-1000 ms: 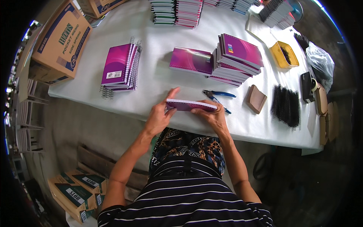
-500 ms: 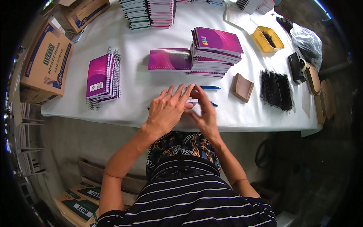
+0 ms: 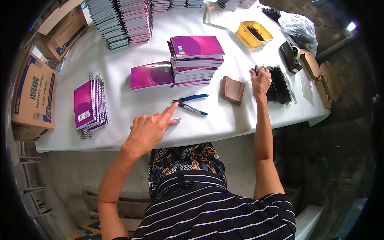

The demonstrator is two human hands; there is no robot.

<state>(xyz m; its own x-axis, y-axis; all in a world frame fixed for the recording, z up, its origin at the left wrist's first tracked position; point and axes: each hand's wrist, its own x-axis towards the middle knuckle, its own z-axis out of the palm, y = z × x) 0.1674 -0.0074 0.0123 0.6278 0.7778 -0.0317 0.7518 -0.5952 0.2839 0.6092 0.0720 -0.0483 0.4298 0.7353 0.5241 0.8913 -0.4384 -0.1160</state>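
Note:
My left hand (image 3: 147, 130) is at the near side of the table, its index finger stretched toward the pliers. Under it is a thin white-edged notebook (image 3: 175, 121), mostly hidden by the hand. Just beyond the fingertips lie blue-handled cutting pliers (image 3: 191, 105), jaws to the left and handles spread. At the right, my right hand (image 3: 261, 83) reaches to the pile of black spiral binding coils (image 3: 281, 88), fingers bent and closed at its far left corner. A brown, curved-top wooden block (image 3: 232, 90) sits between the pliers and the coils.
Purple notebooks (image 3: 197, 46) are stacked mid-table; one lies against the stack. Coil-bound notebooks (image 3: 88, 106) lie left. Behind are tall notebook stacks (image 3: 134, 20), a yellow tub (image 3: 256, 35) and a tape dispenser (image 3: 291, 57). Cardboard boxes (image 3: 35, 96) line the left edge.
My right hand has left the notebook by my left hand and moved right to the coils. The pliers now show fully. My left hand stays on the notebook; the view has shifted.

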